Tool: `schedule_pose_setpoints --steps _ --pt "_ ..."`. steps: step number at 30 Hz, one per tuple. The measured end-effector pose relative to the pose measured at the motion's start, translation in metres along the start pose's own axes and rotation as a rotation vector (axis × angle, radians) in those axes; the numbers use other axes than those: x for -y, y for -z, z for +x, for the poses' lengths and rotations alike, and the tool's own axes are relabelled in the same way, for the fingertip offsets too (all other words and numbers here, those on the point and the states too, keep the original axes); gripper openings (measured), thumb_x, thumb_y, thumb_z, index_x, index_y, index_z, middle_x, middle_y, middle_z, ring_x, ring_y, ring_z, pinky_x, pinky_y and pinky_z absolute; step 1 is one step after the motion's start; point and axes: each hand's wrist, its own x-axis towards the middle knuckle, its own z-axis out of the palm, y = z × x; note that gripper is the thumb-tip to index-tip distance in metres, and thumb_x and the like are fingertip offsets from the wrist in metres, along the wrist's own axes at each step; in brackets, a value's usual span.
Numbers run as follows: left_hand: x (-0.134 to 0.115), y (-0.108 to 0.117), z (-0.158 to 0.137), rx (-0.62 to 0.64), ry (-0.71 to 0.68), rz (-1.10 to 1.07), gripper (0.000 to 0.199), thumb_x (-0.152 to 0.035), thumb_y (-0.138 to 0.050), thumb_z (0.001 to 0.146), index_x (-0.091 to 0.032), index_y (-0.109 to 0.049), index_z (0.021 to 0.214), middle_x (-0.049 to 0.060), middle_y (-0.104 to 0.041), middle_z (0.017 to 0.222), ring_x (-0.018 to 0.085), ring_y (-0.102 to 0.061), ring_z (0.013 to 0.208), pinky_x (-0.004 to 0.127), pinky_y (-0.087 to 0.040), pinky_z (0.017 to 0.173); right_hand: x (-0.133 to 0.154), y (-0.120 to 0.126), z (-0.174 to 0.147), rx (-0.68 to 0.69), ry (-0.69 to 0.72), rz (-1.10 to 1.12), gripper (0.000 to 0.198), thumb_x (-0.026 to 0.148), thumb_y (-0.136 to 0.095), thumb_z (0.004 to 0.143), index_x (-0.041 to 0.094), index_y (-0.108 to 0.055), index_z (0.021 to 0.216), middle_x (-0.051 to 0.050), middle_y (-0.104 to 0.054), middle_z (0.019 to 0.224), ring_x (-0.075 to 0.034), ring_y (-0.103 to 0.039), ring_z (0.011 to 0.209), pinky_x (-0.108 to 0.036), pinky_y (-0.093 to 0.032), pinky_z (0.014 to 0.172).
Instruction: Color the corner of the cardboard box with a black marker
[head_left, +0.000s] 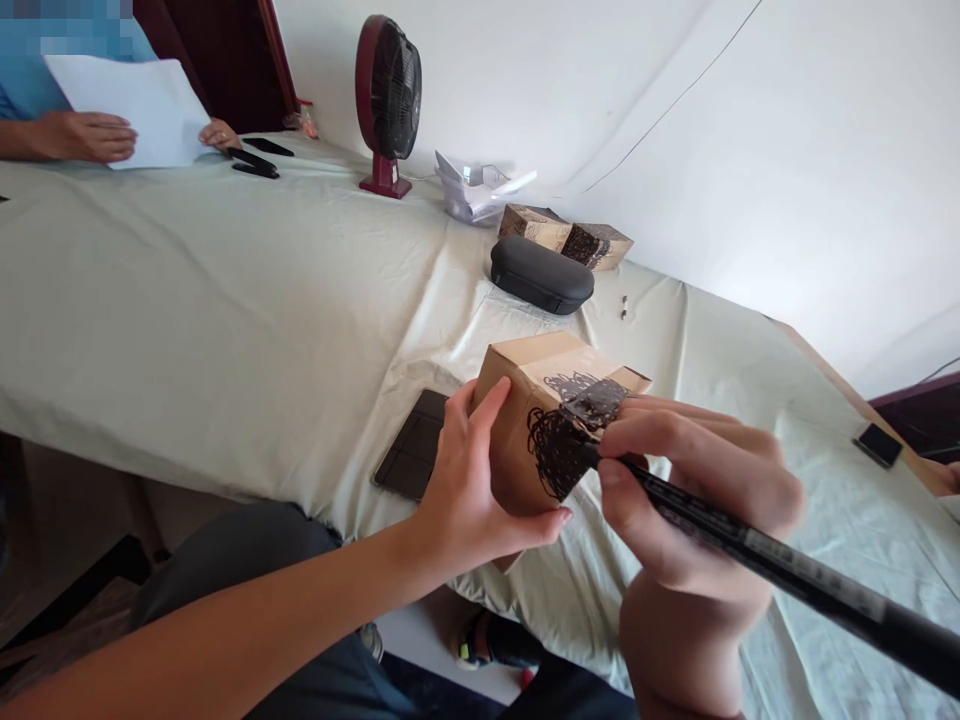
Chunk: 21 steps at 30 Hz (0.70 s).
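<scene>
My left hand (476, 480) grips a small brown cardboard box (517, 445) from its left side and lower edge, holding it tilted at the table's front edge. Dense black scribbles cover part of the box's top and near side. In my right hand (690, 490) is a black marker pen (780, 570), pinched near its tip. The tip meets the scribbled side of the box, and the pen's long body slants down to the right. Under and left of the box lies a dark flat tablet-like object (411, 445), partly hidden by my left hand.
Behind the box lie a black zip case (541, 274), more scribbled cardboard boxes (600, 245), a clear basket (471, 195) with papers, and a fan (388, 100). A phone (877, 446) rests at the right edge. At the far left, another person holds white paper (135, 110).
</scene>
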Motion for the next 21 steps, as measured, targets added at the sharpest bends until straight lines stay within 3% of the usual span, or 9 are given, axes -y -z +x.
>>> schedule_pose_setpoints --steps 7,10,16,21 --pt "-0.001 0.001 0.001 -0.008 -0.041 0.084 0.136 -0.041 -0.1 0.058 -0.044 -0.019 0.168 0.016 -0.026 0.159 0.058 -0.035 0.146 0.09 -0.037 0.114 0.011 -0.004 0.001 -0.075 -0.058 -0.131 0.018 0.004 -0.066 0.077 0.021 -0.061 0.074 0.007 -0.046 0.058 -0.006 -0.034 0.046 -0.026 -0.034 0.048" --pt "-0.001 0.003 0.004 -0.017 -0.047 0.121 0.135 -0.038 -0.1 0.057 -0.044 -0.021 0.167 0.016 -0.028 0.16 0.057 -0.038 0.146 0.088 -0.04 0.112 0.009 -0.006 -0.001 -0.107 -0.103 -0.125 0.016 0.006 -0.066 0.077 0.021 -0.062 0.073 0.008 -0.043 0.055 -0.005 -0.03 0.043 -0.024 -0.034 0.046" --pt "0.0 0.005 0.005 -0.027 -0.101 0.196 0.126 -0.033 -0.094 0.061 -0.036 -0.024 0.166 0.019 -0.029 0.16 0.051 -0.04 0.147 0.079 -0.042 0.114 0.004 0.0 -0.003 -0.185 -0.189 -0.089 0.011 0.012 -0.066 0.081 0.021 -0.064 0.075 0.006 -0.05 0.056 -0.007 -0.037 0.043 -0.025 -0.027 0.041" --pt "0.002 0.005 0.003 -0.008 -0.125 0.212 0.121 -0.028 -0.091 0.063 -0.03 -0.024 0.165 0.021 -0.028 0.16 0.048 -0.04 0.147 0.073 -0.043 0.116 -0.003 0.006 0.002 -0.046 -0.34 -0.067 0.015 0.012 -0.063 0.084 0.02 -0.06 0.071 0.006 -0.05 0.056 -0.007 -0.039 0.049 -0.024 -0.028 0.045"
